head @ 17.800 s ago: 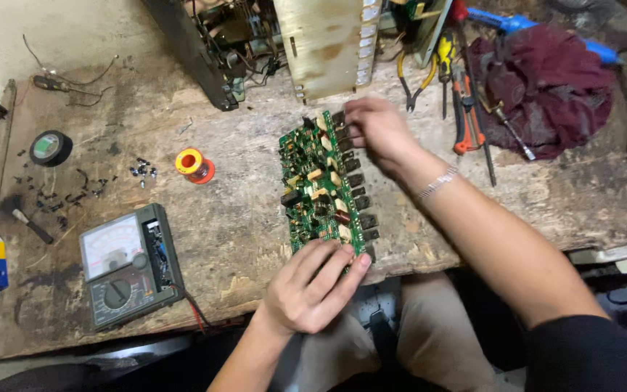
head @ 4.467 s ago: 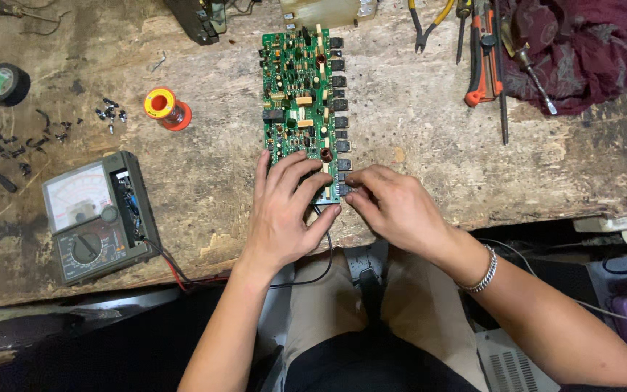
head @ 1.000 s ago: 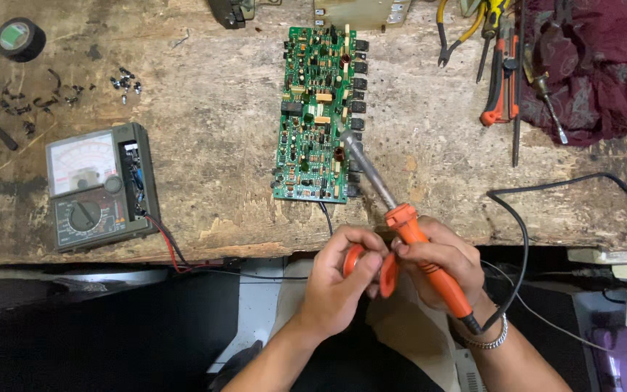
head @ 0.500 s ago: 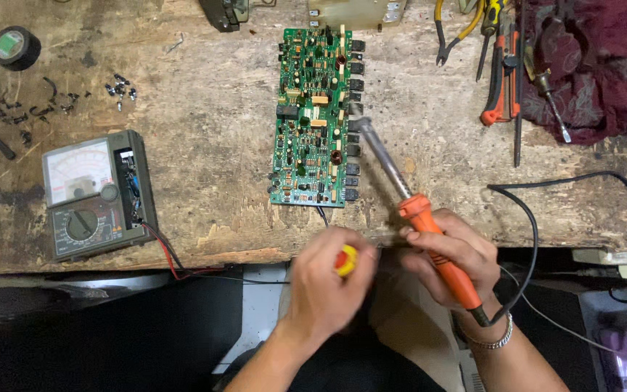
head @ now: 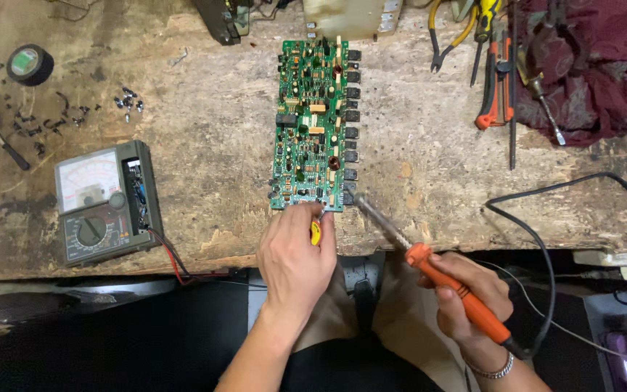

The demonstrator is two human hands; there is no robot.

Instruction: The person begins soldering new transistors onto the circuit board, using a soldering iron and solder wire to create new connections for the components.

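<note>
A long green circuit board (head: 312, 116) lies on the worn wooden bench, its black parts along the right edge. My right hand (head: 466, 301) grips an orange-handled soldering iron (head: 429, 265); its metal tip rests at the board's near right corner. My left hand (head: 295, 254) is closed around a small yellow spool (head: 316, 232) right at the board's near edge.
A grey analog multimeter (head: 103, 203) with red and black leads sits at the left. Black tape roll (head: 29, 64) and loose screws (head: 126, 100) lie far left. Pliers and screwdrivers (head: 493, 80) rest beside a maroon cloth (head: 593, 62) at the right. The iron's black cord (head: 546, 218) loops over the bench edge.
Both hands moved up toward the board. The iron's tip came down to the board's near right corner, and my left hand brought the yellow spool to the board's near edge.
</note>
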